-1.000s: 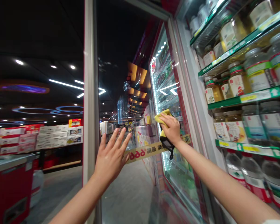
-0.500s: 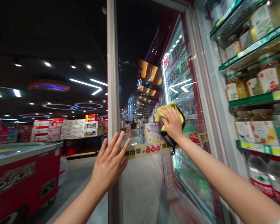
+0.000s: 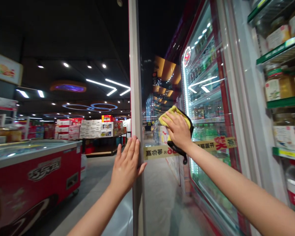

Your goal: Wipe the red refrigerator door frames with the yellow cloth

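Right hand (image 3: 178, 131) presses a yellow cloth (image 3: 173, 113) flat against the open glass door (image 3: 159, 82), fingers spread over it. Left hand (image 3: 126, 165) lies open-palmed on the door frame (image 3: 135, 82), gripping nothing, apparently bracing the door.

Right hand (image 3: 178, 131) presses a yellow cloth (image 3: 173, 113) on the glass door (image 3: 162, 82) — left hand (image 3: 127, 164) flat against its frame (image 3: 135, 82)

I am seeing both forearms showing bare from wrist to picture edge, with no sleeve reaching them. My left hand (image 3: 126, 165) is wearing no glove, ring or watch, and my right hand (image 3: 178, 130) is likewise going bare, its wrist carrying no band.
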Demonstrator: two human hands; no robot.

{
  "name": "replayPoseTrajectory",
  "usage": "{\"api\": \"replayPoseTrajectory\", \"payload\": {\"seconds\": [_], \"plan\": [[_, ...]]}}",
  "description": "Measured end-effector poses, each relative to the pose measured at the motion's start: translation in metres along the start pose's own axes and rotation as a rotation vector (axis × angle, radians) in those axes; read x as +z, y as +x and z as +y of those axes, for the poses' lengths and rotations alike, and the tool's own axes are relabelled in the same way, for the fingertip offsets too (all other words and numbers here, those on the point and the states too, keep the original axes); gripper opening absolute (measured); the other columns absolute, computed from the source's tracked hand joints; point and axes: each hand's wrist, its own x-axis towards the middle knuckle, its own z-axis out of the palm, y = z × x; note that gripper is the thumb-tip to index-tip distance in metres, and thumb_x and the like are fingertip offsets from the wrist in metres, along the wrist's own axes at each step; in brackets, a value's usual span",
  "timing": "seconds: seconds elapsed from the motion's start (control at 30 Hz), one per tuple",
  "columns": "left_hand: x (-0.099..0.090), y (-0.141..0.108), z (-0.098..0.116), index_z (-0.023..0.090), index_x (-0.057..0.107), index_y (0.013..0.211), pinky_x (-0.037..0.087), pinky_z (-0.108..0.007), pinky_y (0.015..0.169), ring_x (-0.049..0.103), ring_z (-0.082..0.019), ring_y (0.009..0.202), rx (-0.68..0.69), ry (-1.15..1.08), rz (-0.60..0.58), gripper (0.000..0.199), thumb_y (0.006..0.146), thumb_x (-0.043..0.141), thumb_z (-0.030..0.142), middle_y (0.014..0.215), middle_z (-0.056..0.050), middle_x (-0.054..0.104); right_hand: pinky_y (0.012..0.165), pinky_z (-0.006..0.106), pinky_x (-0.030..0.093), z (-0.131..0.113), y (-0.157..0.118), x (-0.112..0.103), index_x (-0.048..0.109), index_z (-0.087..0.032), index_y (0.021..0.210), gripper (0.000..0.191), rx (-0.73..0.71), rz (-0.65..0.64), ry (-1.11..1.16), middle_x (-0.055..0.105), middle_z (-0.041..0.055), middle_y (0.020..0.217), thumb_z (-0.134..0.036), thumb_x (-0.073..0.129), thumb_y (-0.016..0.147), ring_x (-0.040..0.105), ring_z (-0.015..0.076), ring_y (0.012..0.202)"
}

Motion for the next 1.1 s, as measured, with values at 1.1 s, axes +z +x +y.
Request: {"api": "replayPoseTrajectory", "payload": {"seconds": [1.1], "plan": [[0.029, -0.059, 0.002, 0.009, 0.012, 0.161, 0.034, -0.056, 0.121, 0.032, -0.03, 0.152, -0.077, 0.094, -0.103, 0.085, 0.096, 0.057, 0.04, 0.162, -0.019, 0.031, 0.1, 0.043, 0.045, -0.093, 0.061, 0.042, 0.073, -0.031, 0.121, 0.029, -0.074, 0.138, 0.136, 0.061, 0.0065, 0.137, -0.027, 0.055, 0.098, 0.052, 0.0268, 0.116]]}}
